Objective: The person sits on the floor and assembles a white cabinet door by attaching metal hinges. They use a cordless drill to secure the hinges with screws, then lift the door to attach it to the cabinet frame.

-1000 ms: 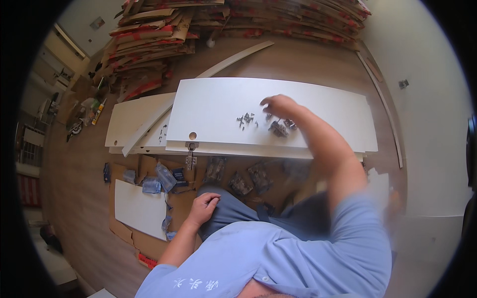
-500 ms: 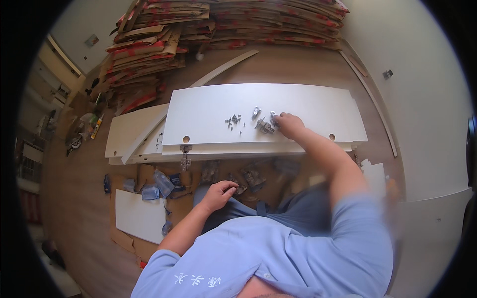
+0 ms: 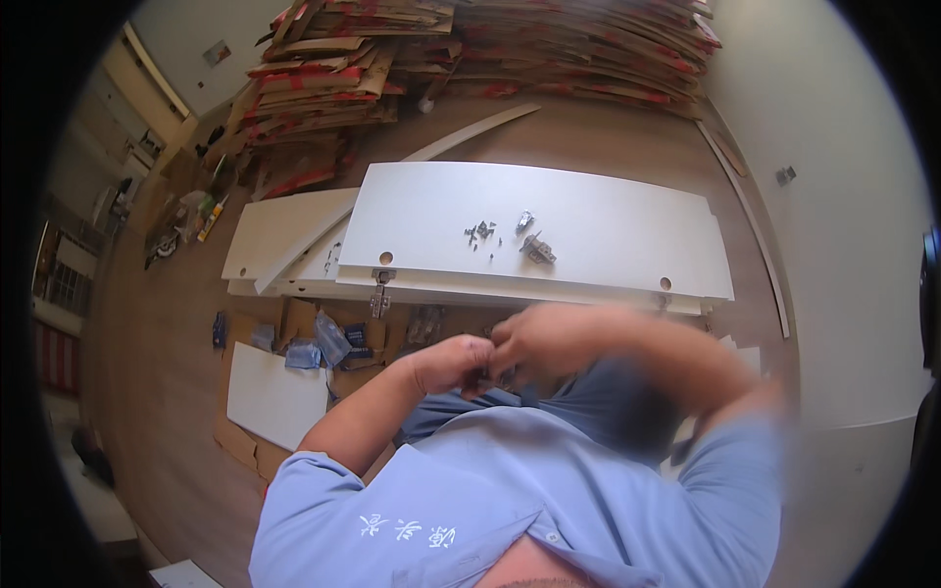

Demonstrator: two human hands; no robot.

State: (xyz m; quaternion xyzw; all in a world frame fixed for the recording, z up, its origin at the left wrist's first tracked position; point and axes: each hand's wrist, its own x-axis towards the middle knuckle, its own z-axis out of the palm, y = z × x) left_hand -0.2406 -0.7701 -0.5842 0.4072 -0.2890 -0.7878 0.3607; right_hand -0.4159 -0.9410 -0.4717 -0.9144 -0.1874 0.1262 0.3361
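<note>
My left hand (image 3: 453, 365) is closed in front of my chest, its fingertips meeting those of my right hand (image 3: 541, 341). Curled and a little smeared by motion, my right hand overlaps the left one. A small dark bit shows between the fingers, too hidden to name. Beyond them lies a white panel (image 3: 431, 211) with a round hole near each front corner. On it rest a cluster of metal hinges (image 3: 537, 250), a shiny metal fitting (image 3: 525, 220) and several small screws (image 3: 480, 232). Another hinge (image 3: 380, 294) is fixed at the panel's front left edge.
A second white panel (image 3: 284, 230) lies at the left, with a long white strip (image 3: 306, 253) across it. Plastic bags (image 3: 331, 338) and a smaller white board (image 3: 274, 392) lie on cardboard. Flattened cartons (image 3: 578, 49) are stacked at the back. A wall (image 3: 833, 245) stands right.
My right hand has come back from the metal fittings on the panel to my left hand, and a small metal piece is gone from there. The view has shifted slightly.
</note>
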